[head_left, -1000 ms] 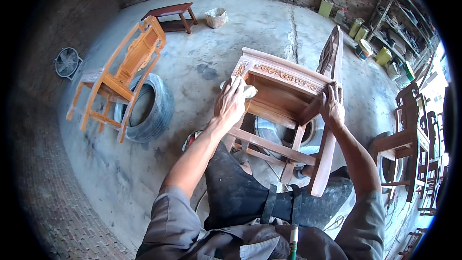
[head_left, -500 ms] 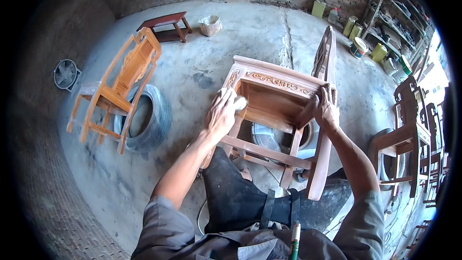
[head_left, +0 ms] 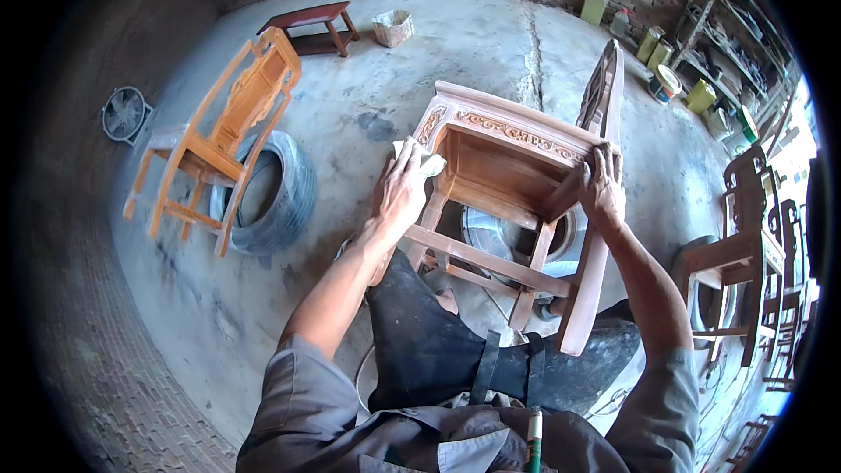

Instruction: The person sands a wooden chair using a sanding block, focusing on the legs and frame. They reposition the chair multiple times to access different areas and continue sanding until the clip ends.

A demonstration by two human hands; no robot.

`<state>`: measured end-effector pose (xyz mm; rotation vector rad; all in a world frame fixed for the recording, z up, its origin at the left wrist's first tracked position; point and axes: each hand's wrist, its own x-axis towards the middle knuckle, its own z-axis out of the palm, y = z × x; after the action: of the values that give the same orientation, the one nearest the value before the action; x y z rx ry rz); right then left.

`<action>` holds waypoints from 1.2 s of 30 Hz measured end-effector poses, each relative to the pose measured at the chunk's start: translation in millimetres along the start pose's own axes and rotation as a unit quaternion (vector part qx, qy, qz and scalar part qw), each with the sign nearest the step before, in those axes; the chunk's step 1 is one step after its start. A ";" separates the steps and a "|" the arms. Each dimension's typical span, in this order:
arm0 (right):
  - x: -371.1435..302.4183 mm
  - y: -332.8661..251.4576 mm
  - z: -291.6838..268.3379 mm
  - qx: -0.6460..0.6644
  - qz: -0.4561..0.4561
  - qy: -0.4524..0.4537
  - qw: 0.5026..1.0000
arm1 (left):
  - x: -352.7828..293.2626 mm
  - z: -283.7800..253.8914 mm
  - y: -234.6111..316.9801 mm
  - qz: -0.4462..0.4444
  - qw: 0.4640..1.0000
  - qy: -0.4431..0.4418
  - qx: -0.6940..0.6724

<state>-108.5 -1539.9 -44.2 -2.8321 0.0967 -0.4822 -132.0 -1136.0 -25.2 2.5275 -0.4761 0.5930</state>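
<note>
An unpainted wooden chair (head_left: 487, 182) is tipped over between my knees, its underside frame toward me and its carved apron facing up. My left hand (head_left: 399, 191) is closed on a folded whitish pad (head_left: 429, 163), a cloth or sanding sheet I cannot tell apart. The pad presses on the chair's left corner, where the leg meets the carved rail. At the chair's right corner, beside the backrest, my right hand (head_left: 604, 188) grips the frame with its fingers over the edge. The fingertips under the frame are hidden.
A tyre (head_left: 568, 241) lies beneath the chair. To the left, an orange-brown chair (head_left: 235, 118) leans by another tyre (head_left: 293, 201). Farther back are a low red-brown table (head_left: 307, 14) and a pale bucket (head_left: 392, 30). More chairs (head_left: 745, 250) and shelves with cans (head_left: 723, 39) line the right.
The left hand with the pad has shifted slightly outward, left across the chair's corner. My right hand keeps its hold. The whole view has tilted a little.
</note>
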 end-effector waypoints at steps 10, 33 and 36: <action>-2.6 -10.5 -3.9 0.019 0.016 -0.018 1.000 | 61.1 1.9 -8.8 -0.028 0.996 -0.085 -0.031; -1.6 -9.8 -10.6 0.000 0.040 -0.008 0.999 | 21.5 -10.2 -13.6 -0.024 1.000 0.000 0.008; -5.6 -11.4 -14.8 -0.026 0.031 0.002 0.999 | 23.9 -18.5 -18.4 0.007 0.999 -0.046 -0.019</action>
<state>-118.5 -1532.0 -29.4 -2.8693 0.1991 -0.4781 -109.7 -1116.2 -6.1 2.5250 -0.5350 0.4689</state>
